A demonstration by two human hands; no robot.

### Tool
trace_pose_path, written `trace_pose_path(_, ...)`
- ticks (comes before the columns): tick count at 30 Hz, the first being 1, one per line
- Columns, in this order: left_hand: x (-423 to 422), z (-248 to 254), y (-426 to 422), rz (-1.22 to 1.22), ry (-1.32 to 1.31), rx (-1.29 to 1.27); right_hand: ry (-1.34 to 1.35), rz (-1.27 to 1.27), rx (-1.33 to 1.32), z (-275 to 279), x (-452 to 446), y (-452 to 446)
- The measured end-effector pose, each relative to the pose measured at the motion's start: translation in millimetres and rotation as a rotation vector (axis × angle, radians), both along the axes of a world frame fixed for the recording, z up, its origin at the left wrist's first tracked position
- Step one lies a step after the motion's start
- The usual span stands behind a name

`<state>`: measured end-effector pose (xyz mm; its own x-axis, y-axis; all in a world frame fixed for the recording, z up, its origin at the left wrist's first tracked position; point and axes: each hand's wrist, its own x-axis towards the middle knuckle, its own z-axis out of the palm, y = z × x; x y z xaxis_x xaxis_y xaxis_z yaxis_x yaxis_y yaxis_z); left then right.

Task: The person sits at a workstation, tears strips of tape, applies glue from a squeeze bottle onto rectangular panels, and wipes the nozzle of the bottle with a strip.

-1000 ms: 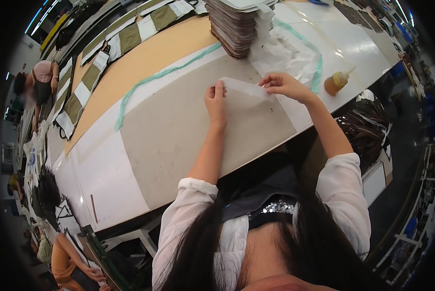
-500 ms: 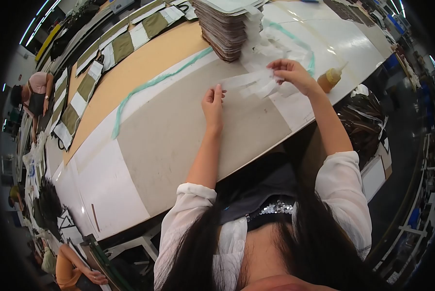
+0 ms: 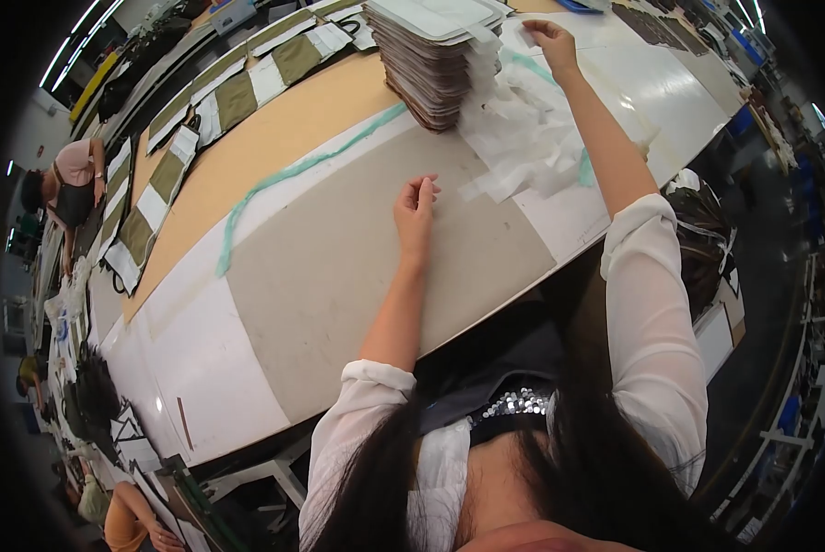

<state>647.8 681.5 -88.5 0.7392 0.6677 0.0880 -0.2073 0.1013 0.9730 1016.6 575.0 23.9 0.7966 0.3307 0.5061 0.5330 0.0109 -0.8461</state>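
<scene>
My right hand reaches to the far side of the table, its fingers pinched on a thin white strip that shows only faintly at the fingertips. Above the grey board, my left hand is closed with thumb and fingers together; anything between them is hidden. Between and beyond the hands lies a loose heap of white strips, thin and crumpled. A tall stack of pieces with brownish edges and a white top stands left of the heap.
A green ribbon runs along the table. Olive and white fabric panels lie at the far left. My right forearm mostly hides a yellowish bottle. A co-worker bends at the left, and another person's arm shows at lower left.
My right hand has moved up and away, past the white heap. The white strip stretched between both hands no longer spans them. My left hand has shifted slightly right and down.
</scene>
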Motion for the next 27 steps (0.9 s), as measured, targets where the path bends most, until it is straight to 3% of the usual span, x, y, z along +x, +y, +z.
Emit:
trace_pose_path(4,1.6,-2.4,-0.9,-0.003,-0.002,0.014,0.236,0.292,-0.558,-29.4,-12.6,-18.6)
trace_pose_path(10,0.0,1.8,-4.9,0.0,0.062,0.026,0.209,0.184,-0.645,-19.3,-25.5,-49.8)
trace_pose_path(14,2.3,0.9,-6.2,0.007,0.048,0.06,-0.098,0.217,-1.255,-16.9,-29.4,-78.2)
trace_pose_path(19,4.4,-6.4,-4.0,0.014,0.025,0.091,-0.143,0.234,-1.234,-37.7,-53.8,-96.3)
trace_pose_path(27,5.1,-7.8,-3.3,0.01,0.001,0.081,0.133,0.385,-0.974,28.2,-80.7,-113.0)
